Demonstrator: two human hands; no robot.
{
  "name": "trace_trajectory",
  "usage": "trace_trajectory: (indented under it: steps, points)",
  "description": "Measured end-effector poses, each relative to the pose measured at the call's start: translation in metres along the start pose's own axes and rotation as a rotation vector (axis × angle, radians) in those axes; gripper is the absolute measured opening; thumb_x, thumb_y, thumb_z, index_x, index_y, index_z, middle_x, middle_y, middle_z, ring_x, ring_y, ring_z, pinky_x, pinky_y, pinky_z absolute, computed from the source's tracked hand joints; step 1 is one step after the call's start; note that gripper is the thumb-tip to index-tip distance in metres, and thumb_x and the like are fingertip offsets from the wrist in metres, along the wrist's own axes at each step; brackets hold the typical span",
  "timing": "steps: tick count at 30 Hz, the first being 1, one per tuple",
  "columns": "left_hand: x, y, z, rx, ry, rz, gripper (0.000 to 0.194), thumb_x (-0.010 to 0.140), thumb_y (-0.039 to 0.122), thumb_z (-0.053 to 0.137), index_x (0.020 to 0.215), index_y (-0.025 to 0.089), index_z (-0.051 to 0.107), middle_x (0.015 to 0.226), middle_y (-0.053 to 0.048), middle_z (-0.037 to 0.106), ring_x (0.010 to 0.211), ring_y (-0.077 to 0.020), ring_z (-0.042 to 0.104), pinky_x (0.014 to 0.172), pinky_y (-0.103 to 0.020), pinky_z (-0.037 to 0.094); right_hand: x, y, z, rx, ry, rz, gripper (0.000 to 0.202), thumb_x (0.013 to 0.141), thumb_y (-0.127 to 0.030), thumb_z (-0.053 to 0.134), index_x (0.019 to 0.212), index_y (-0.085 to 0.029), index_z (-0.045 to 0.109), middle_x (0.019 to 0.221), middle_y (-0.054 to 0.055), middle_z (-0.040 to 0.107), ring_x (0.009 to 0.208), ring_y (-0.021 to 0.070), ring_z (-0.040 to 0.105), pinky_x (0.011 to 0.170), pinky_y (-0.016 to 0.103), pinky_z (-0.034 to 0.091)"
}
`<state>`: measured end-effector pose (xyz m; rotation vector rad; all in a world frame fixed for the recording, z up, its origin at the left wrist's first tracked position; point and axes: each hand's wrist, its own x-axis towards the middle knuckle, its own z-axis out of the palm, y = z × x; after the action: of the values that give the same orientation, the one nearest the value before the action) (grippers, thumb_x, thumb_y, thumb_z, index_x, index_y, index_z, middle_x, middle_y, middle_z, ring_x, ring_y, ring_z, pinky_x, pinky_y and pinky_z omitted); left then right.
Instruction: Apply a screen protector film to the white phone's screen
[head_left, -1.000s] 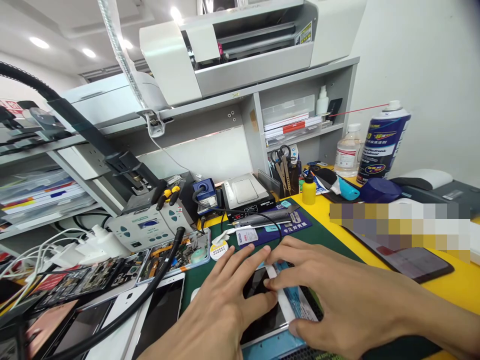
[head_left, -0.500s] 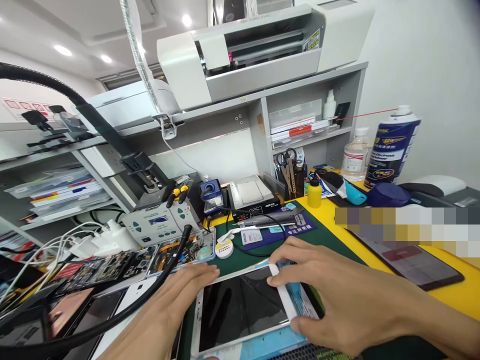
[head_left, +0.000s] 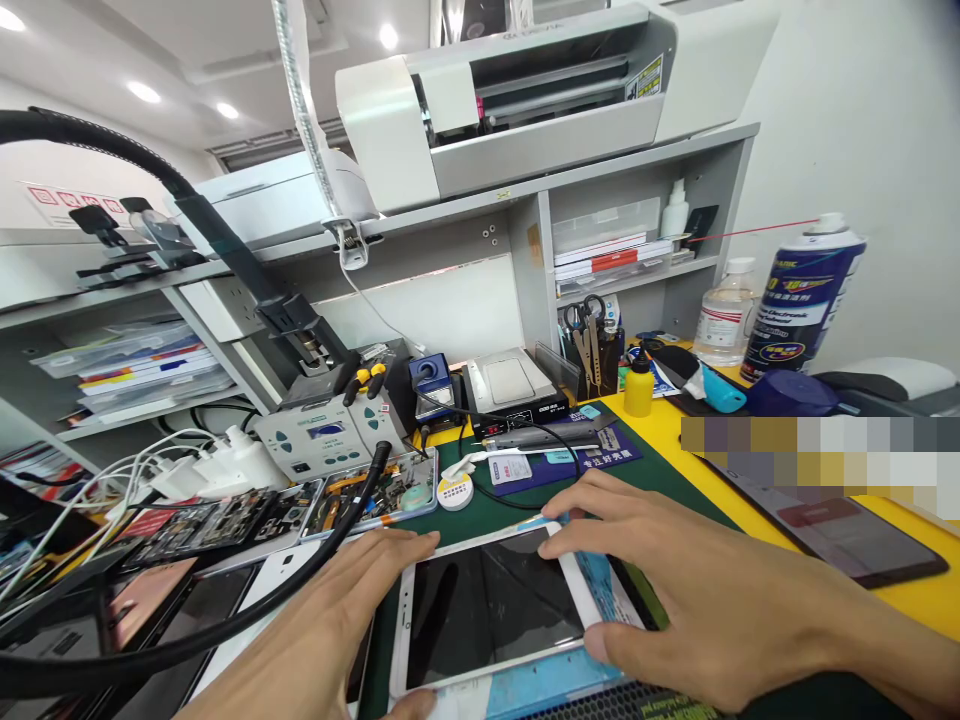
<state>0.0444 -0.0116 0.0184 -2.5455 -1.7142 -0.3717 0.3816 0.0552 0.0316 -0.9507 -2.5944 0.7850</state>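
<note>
A white-framed phone [head_left: 487, 615] with a dark screen lies face up on a blue pad [head_left: 540, 690] on the green mat [head_left: 652, 475]. My right hand [head_left: 675, 590] spans the phone's right end, fingertips on its far corner and thumb on its near edge. My left hand [head_left: 337, 630] lies flat along the phone's left end, fingertips at the far left corner and the thumb tip at the near edge.
Trays of phone parts [head_left: 360, 500], a soldering station [head_left: 322, 440], a hot plate [head_left: 514, 385] and a black hose [head_left: 225, 640] sit to the left and behind. A dark phone [head_left: 847, 535], spray can [head_left: 799, 300] and yellow bottle [head_left: 638, 385] stand to the right.
My left hand slid off the screen to the phone's left end, uncovering the dark glass. My right hand stayed on the right end. The view shifted slightly left.
</note>
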Motion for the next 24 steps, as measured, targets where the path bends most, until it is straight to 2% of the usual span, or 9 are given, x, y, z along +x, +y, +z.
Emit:
trace_trajectory:
  steps: [4,7,11,17,24]
  points:
    - [0.0,-0.008,0.0,-0.027,-0.092,0.001,0.088,0.072,0.037,0.077,0.152,0.04,0.042,0.155,-0.003,0.051,0.136,-0.0342,0.057,0.109,-0.046,0.052,0.001,0.001,-0.001,0.021,0.014,-0.026,0.059,0.09,-0.046,0.064,0.144,-0.023,0.058,0.142,0.013,0.057,0.139,0.0378,0.047,0.117,0.055,0.038]
    - [0.0,-0.005,-0.007,-0.079,-0.115,-0.026,0.084,0.074,0.036,0.076,0.151,0.04,0.043,0.155,-0.001,0.051,0.135,-0.0332,0.057,0.109,-0.044,0.053,0.001,0.004,0.0,0.009,0.008,-0.003,0.061,0.09,-0.048,0.066,0.146,-0.026,0.056,0.144,0.011,0.057,0.143,0.039,0.042,0.12,0.059,0.032]
    - [0.0,0.001,-0.014,-0.094,-0.154,-0.098,0.082,0.076,0.04,0.076,0.151,0.043,0.041,0.155,0.002,0.051,0.136,-0.0323,0.056,0.112,-0.047,0.049,-0.001,0.007,0.002,-0.01,-0.01,0.026,0.063,0.088,-0.047,0.068,0.146,-0.031,0.054,0.148,0.009,0.054,0.143,0.0383,0.042,0.118,0.058,0.036]
    - [0.007,0.012,-0.023,-0.112,-0.29,-0.169,0.08,0.077,0.041,0.073,0.151,0.033,0.044,0.156,-0.007,0.05,0.139,-0.0348,0.053,0.114,-0.055,0.044,-0.002,0.011,0.005,-0.031,-0.018,0.06,0.066,0.088,-0.052,0.069,0.149,-0.038,0.05,0.154,0.005,0.048,0.146,0.0401,0.037,0.117,0.06,0.037]
    - [0.006,0.01,-0.025,-0.169,-0.294,-0.175,0.082,0.08,0.046,0.071,0.155,0.032,0.04,0.159,-0.008,0.046,0.144,-0.0353,0.047,0.116,-0.056,0.041,0.001,0.011,0.007,-0.051,0.015,0.027,0.065,0.087,-0.049,0.07,0.148,-0.039,0.052,0.153,0.005,0.051,0.141,0.0388,0.046,0.115,0.056,0.042]
